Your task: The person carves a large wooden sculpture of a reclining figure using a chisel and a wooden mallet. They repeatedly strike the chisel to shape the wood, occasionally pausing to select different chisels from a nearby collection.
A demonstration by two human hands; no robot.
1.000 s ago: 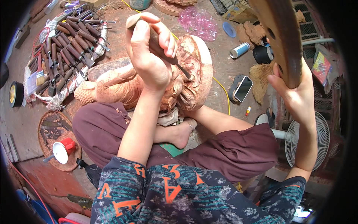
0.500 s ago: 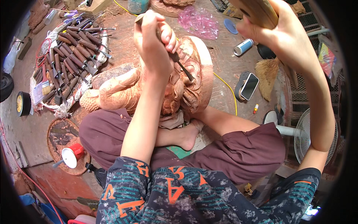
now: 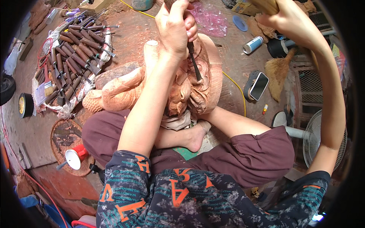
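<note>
A carved wooden figure [image 3: 123,86] lies on its side before my crossed legs, its knobbly head to the left and its round base to the right. My left hand [image 3: 175,34] is wrapped round the handle of a carving chisel [image 3: 195,64]. The blade slants down, and its tip meets the carved folds close to the base. Raised at the upper right, my right hand [image 3: 294,23] grips a wooden mallet [image 3: 265,5], apart from the chisel. The top edge of the view cuts off part of the mallet.
Many wood-handled chisels [image 3: 78,49] lie piled on a cloth at left, beside a paintbrush [image 3: 47,85]. A red mug [image 3: 78,155] stands on a round tray [image 3: 57,125]. To the right are a phone [image 3: 259,86], a spray can [image 3: 253,45], a hand broom [image 3: 277,76] and a fan [image 3: 323,133].
My left hand has shifted right and farther away, and the chisel stands steeper, its tip still on the carving. My right hand and the mallet have moved up toward the top edge.
</note>
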